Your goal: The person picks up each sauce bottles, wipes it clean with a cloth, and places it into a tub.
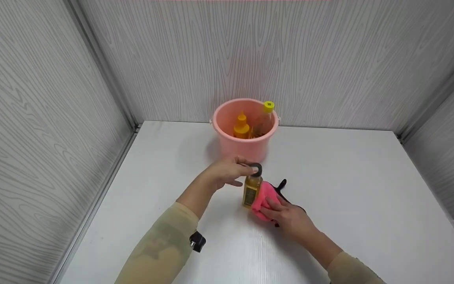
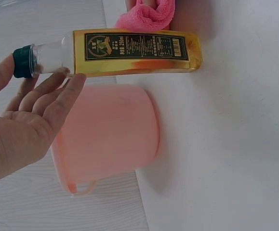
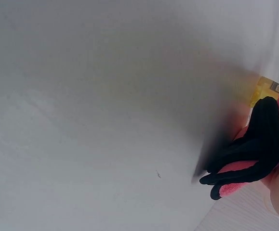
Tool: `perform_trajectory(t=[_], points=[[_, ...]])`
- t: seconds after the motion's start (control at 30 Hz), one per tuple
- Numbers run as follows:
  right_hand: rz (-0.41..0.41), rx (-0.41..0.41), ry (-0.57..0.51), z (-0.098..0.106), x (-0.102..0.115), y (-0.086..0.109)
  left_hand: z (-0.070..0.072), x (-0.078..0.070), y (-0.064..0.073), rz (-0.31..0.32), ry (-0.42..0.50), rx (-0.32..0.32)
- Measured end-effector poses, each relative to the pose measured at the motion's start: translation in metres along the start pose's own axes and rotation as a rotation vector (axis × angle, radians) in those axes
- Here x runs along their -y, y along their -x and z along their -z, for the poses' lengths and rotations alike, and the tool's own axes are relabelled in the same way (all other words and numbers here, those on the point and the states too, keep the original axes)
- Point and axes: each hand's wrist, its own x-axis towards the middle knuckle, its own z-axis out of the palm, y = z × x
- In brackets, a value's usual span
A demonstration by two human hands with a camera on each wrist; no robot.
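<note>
An oil bottle (image 1: 250, 196) with yellow liquid, a dark label and a dark green cap (image 2: 22, 61) stands upright on the table. My left hand (image 1: 226, 172) pinches it by the cap, the other fingers stretched beside the neck in the left wrist view. A pink cloth (image 1: 266, 195) with black edging (image 3: 257, 139) is bunched in my right hand (image 1: 292, 220), which grips it against the lower right side of the bottle. The bottle's lower end (image 3: 262, 91) peeks out past the cloth in the right wrist view.
Behind the bottle stands a pink bucket (image 1: 244, 148). Inside it are an orange squeeze bottle (image 1: 241, 128) and a clear bottle with a yellow cap (image 1: 268, 105). Grey wood-grain panels (image 1: 179, 59) border the white table (image 1: 353, 189) at the back and sides.
</note>
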Motion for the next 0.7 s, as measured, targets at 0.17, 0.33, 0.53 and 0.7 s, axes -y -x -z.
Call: perform_trajectory(t=[0.17, 0.33, 0.53, 0.7], points=[[-0.036, 0.099, 0.029, -0.003, 0.001, 0.001, 0.001, 0.001, 0.0, -0.006, -0.004, 0.0], [-0.087, 0.198, 0.017, -0.003, 0.001, 0.003, 0.001, 0.001, 0.0, -0.015, -0.013, 0.006], [-0.161, 0.274, -0.037, 0.0, -0.002, 0.005, 0.0, 0.0, -0.001, -0.006, -0.014, 0.002], [-0.23, 0.248, -0.079, 0.001, -0.008, 0.01, 0.001, 0.0, -0.001, 0.002, -0.006, 0.006]])
